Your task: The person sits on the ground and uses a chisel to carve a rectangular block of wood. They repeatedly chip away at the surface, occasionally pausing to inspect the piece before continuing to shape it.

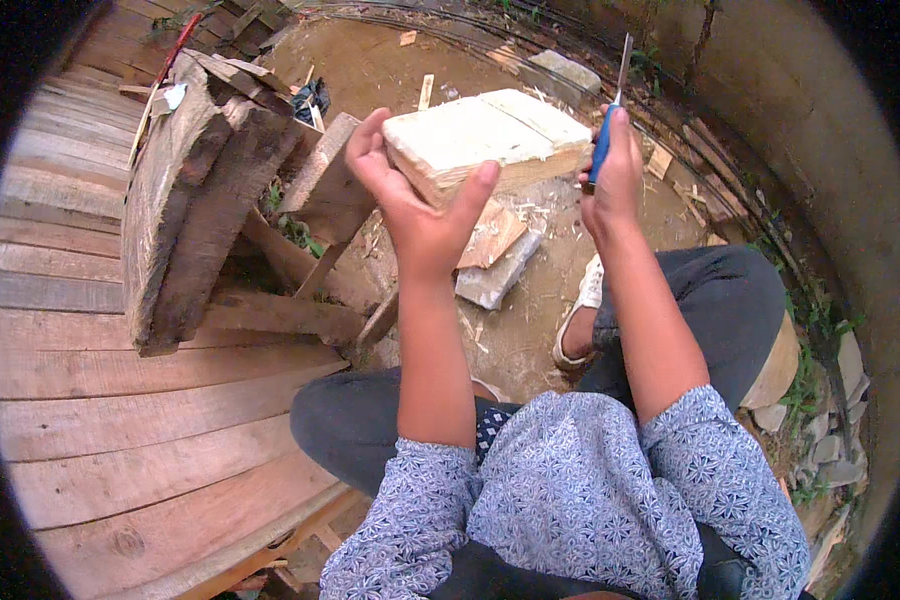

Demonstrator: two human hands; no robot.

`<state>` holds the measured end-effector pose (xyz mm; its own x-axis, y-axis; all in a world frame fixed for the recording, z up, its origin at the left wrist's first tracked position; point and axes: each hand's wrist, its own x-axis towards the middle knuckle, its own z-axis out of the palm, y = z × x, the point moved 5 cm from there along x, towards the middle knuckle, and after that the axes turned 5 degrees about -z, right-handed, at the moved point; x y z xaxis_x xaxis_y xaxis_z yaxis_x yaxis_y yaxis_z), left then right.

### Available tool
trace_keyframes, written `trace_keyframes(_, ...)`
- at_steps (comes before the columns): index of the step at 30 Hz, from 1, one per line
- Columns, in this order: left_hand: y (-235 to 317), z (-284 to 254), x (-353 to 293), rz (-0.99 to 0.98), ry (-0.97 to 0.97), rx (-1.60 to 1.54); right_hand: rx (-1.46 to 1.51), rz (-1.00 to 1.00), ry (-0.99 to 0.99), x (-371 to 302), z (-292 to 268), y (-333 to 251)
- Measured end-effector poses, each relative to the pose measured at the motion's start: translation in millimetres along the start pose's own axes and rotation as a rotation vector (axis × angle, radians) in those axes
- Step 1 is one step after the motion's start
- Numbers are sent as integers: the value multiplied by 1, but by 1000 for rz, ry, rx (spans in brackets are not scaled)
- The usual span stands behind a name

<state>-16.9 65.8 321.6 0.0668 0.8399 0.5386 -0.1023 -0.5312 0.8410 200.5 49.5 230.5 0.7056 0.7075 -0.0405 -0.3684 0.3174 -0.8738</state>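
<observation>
My left hand (420, 205) grips the left end of a thick, pale wooden block (490, 125), its thumb on the near side and its fingers round the far left corner. The block is held up in front of me, with a line across its top face. Closed round the blue handle of a chisel (604, 140), my right hand (618, 175) is at the block's right end; I cannot tell whether it touches the wood. The chisel's narrow metal blade points up and away. Beneath the block, a flat piece of wood (492, 236) lies on a grey stone slab (500, 275).
On the left stands a rough, weathered wooden bench (175, 190) beside a wall of planks (80, 375). Wood chips lie over the dirt floor (370, 65). Black cables run along the base of a concrete wall (820, 110) at right. A pale stone block (565, 72) lies farther off.
</observation>
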Motion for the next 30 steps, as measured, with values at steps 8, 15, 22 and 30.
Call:
trace_keyframes(8,41,-9,-4,-175,204,-558,223,-144,-661,-50,56,-81)
trace_keyframes(15,45,-10,-7,-195,260,-540,163,-111,-580,-58,64,-79)
trace_keyframes(22,42,-14,-4,-146,285,-477,293,-92,-588,-61,68,-74)
trace_keyframes(30,44,-16,-4,-169,322,-545,272,-74,-584,-76,73,-97)
